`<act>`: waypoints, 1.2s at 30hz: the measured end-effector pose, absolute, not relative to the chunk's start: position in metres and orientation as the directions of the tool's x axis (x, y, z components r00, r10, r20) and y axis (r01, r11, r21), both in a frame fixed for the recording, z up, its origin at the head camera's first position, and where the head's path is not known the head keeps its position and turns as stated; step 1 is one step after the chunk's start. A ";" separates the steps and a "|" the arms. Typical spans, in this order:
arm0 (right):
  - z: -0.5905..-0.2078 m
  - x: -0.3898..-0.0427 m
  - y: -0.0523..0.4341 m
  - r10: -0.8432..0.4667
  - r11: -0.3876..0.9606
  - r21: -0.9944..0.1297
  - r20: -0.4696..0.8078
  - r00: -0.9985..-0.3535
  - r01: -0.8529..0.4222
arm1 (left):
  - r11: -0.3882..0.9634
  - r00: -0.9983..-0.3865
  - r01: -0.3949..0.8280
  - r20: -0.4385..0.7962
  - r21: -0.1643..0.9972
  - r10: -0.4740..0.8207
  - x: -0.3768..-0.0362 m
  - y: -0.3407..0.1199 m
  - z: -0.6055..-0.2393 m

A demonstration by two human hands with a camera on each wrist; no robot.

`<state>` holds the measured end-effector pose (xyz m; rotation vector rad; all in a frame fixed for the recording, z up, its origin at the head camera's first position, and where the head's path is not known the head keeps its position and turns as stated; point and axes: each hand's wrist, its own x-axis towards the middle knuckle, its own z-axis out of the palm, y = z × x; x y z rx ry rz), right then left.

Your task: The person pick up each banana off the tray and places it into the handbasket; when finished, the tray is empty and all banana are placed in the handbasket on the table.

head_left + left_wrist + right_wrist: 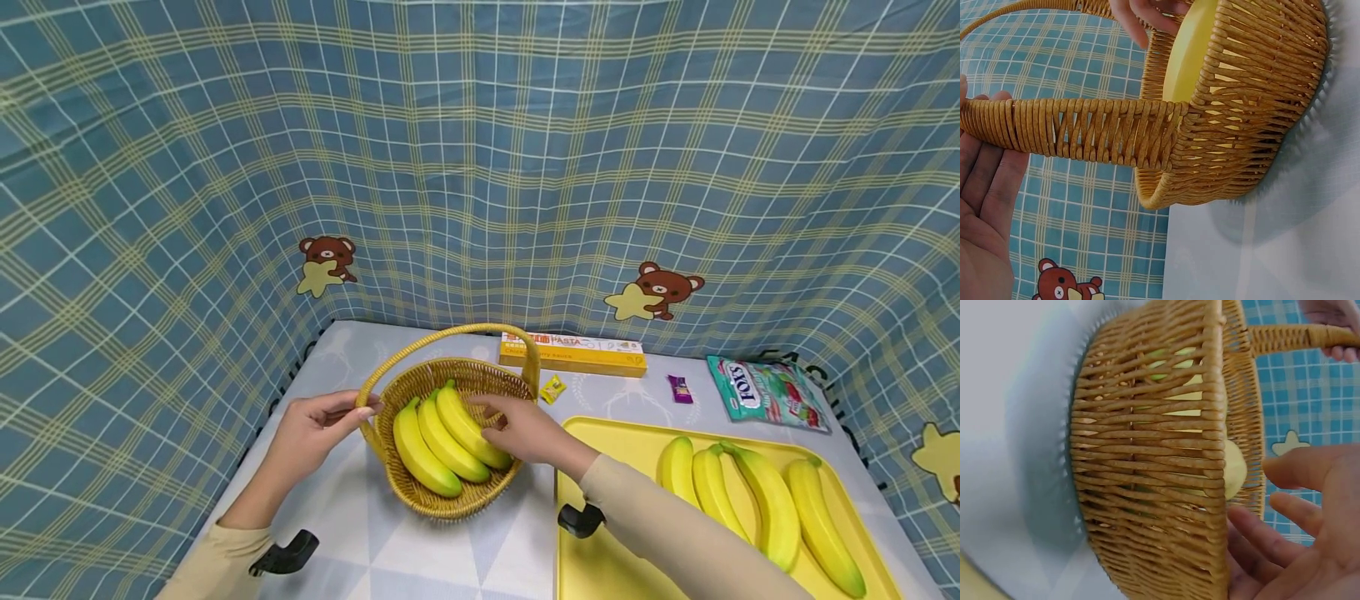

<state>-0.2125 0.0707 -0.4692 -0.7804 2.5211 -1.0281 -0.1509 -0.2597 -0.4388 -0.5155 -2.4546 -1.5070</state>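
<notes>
A woven wicker basket (405,496) with a tall hoop handle (420,340) stands on the cloth-covered table, and three bananas (423,454) lie side by side in it. My left hand (311,429) pinches the left side of the handle between thumb and fingers; the left wrist view shows those fingers behind the wicker (1104,131). Over the basket's right side reaches my right hand (525,429), its fingers loosely bent beside the rightmost banana (472,429). In the right wrist view its fingers are spread apart at the rim, close to a banana end (1235,469), holding nothing.
At right, a yellow tray (600,429) bears several bananas (772,500), partly behind my right forearm. Along the back lie a pasta box (573,357), a yellow wrapped candy (552,389), a purple one (680,389) and a teal FOX'S bag (768,396). Plaid curtains (480,167) enclose the table.
</notes>
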 end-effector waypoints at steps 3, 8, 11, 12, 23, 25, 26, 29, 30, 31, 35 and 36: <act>-0.466 -0.205 0.081 -0.579 0.574 -0.723 -0.026 -0.815 -0.385 | 0.418 -0.916 0.402 0.358 0.815 0.181 -0.150 -0.260 -0.438; -0.460 -0.188 0.103 -0.545 0.554 -0.733 0.041 -0.838 -0.396 | 0.430 -0.917 0.399 0.355 0.810 0.182 -0.150 -0.260 -0.438; -0.459 -0.178 0.119 -0.525 0.541 -0.746 0.060 -0.849 -0.388 | 0.431 -0.918 0.397 0.354 0.810 0.179 -0.150 -0.259 -0.439; -0.459 -0.175 0.124 -0.518 0.543 -0.747 0.060 -0.853 -0.383 | 0.432 -0.917 0.398 0.355 0.810 0.179 -0.149 -0.259 -0.438; -0.460 -0.147 0.198 -0.381 0.651 -0.710 0.000 -0.925 -0.268 | 0.421 -0.920 0.392 0.349 0.818 0.177 -0.148 -0.259 -0.437; -0.460 -0.144 0.212 -0.348 0.672 -0.701 -0.014 -0.938 -0.239 | 0.420 -0.919 0.393 0.351 0.818 0.177 -0.148 -0.259 -0.438; -0.460 -0.142 0.220 -0.330 0.683 -0.695 -0.019 -0.944 -0.225 | 0.418 -0.919 0.395 0.353 0.818 0.177 -0.148 -0.259 -0.438; -0.460 -0.138 0.244 -0.286 0.727 -0.657 -0.021 -0.958 -0.203 | 0.417 -0.917 0.400 0.356 0.816 0.181 -0.149 -0.259 -0.438; -0.461 -0.136 0.251 -0.269 0.742 -0.642 -0.021 -0.963 -0.194 | 0.417 -0.916 0.401 0.357 0.816 0.182 -0.149 -0.259 -0.438; -0.461 -0.135 0.259 -0.251 0.757 -0.627 -0.021 -0.968 -0.183 | 0.419 -0.915 0.403 0.359 0.814 0.183 -0.149 -0.259 -0.438; -0.465 -0.130 0.289 -0.180 0.812 -0.571 -0.055 -0.982 -0.117 | 0.425 -0.915 0.403 0.361 0.810 0.181 -0.149 -0.259 -0.438; -0.466 -0.129 0.297 -0.165 0.823 -0.560 -0.072 -0.984 -0.097 | 0.427 -0.915 0.403 0.360 0.810 0.180 -0.149 -0.259 -0.438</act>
